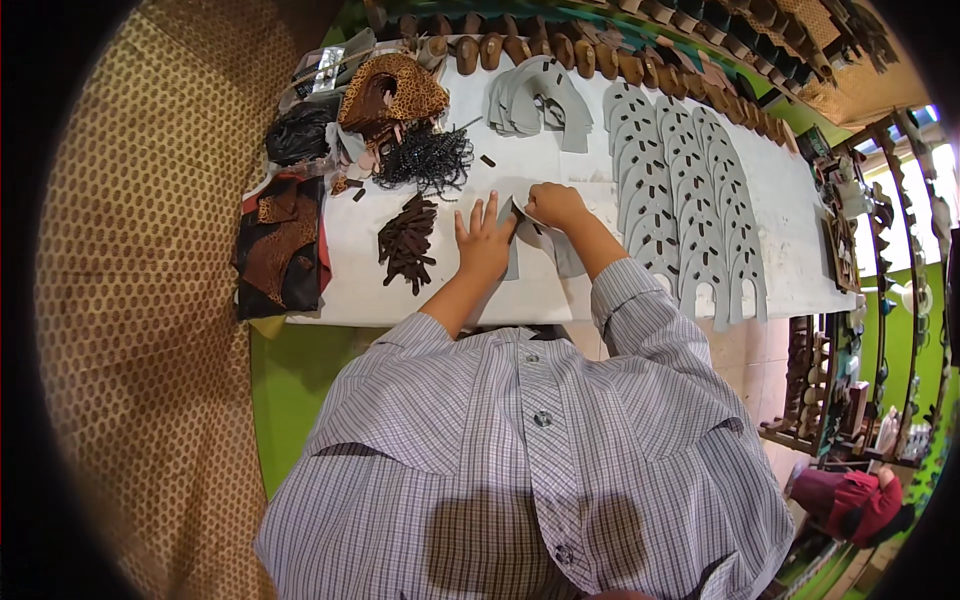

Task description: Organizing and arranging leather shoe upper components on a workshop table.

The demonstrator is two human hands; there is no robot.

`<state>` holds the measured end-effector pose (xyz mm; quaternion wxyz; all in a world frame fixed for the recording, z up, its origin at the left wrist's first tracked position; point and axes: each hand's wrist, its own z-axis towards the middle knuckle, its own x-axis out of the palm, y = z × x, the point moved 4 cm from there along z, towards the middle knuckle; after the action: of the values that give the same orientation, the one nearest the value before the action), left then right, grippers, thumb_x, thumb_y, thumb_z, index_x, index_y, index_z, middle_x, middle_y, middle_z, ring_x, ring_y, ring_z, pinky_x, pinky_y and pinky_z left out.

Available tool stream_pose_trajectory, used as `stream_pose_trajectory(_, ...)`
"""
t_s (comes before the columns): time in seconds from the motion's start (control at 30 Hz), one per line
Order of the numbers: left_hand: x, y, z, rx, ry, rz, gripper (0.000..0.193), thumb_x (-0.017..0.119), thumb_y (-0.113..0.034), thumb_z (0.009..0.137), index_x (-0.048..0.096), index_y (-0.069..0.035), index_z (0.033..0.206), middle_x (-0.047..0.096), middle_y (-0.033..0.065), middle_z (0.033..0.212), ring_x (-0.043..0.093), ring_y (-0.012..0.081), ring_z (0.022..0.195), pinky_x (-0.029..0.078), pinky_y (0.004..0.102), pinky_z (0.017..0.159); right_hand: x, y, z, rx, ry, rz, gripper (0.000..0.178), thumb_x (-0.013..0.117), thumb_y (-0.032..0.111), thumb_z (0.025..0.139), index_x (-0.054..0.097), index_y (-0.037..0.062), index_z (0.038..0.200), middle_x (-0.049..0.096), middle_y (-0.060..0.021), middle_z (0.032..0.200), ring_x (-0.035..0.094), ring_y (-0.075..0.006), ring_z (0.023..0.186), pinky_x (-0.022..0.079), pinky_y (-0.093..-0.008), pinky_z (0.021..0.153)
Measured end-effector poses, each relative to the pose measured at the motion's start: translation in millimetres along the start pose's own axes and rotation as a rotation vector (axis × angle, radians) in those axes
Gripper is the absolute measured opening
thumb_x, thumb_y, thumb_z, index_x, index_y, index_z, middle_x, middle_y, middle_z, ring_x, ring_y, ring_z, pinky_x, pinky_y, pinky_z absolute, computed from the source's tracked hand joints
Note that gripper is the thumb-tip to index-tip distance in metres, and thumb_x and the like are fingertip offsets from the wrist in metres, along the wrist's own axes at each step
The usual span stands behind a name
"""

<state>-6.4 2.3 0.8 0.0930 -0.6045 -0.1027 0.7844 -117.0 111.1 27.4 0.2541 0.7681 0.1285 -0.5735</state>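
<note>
Over the white table, my left hand (484, 246) lies with its fingers spread, the thumb side against a grey horseshoe-shaped shoe upper piece (569, 263). My right hand (557, 206) is closed on the same piece and holds part of it lifted and bent up from the table. A dark patch shows at the bend between the hands; I cannot make out what it is. Left of my left hand lies a loose pile of dark brown strips (407, 243). To the right, overlapping grey upper pieces (641, 185) in several columns carry small dark strips.
Behind my hands sits a stack of grey pieces (530, 100). Rows of brown shoe lasts (605, 62) line the far edge. Black beaded trim (425, 158), leopard-pattern material (395, 92) and a black bag (300, 132) crowd the left. A person in red (862, 505) is at lower right.
</note>
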Motion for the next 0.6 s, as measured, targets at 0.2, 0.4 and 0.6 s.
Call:
stream_pose_trajectory(0.2, 1, -3, 0, 0.034, 0.024, 0.047, 0.038, 0.044, -0.016, 0.085, 0.053, -0.027, 0.12, 0.025, 0.0105, 0.143, 0.027, 0.0304, 0.129, 0.009, 0.0599, 0.102, -6, -13, 8, 0.083, -0.073, 0.502, 0.045, 0.052, 0.047, 0.08, 0.065, 0.004, 0.089, 0.064, -0.0153, 0.089, 0.061, -0.0288, 0.079, 0.047, -0.0362, 0.071)
stream_pose_trajectory(0.4, 2, -2, 1, 0.003, 0.082, 0.046, 0.042, 0.042, -0.014, 0.085, 0.05, -0.03, 0.124, 0.027, 0.01, 0.143, 0.026, 0.0292, 0.13, 0.007, 0.059, 0.103, -9, -14, 2, 0.086, 0.075, 0.573, 0.045, 0.07, 0.039, 0.071, 0.062, 0.005, 0.1, 0.064, -0.013, 0.092, 0.061, -0.0287, 0.082, 0.047, -0.0327, 0.07)
stream_pose_trajectory(0.6, 2, -2, 0, -0.006, 0.089, 0.048, 0.046, 0.042, -0.011, 0.084, 0.049, -0.03, 0.125, 0.027, 0.0106, 0.142, 0.027, 0.0295, 0.13, 0.006, 0.0592, 0.103, -11, -3, -18, 0.059, -0.535, -0.005, 0.028, 0.071, 0.026, 0.067, 0.065, 0.0133, 0.091, 0.061, -0.0043, 0.092, 0.055, -0.0219, 0.094, 0.042, -0.0381, 0.08)
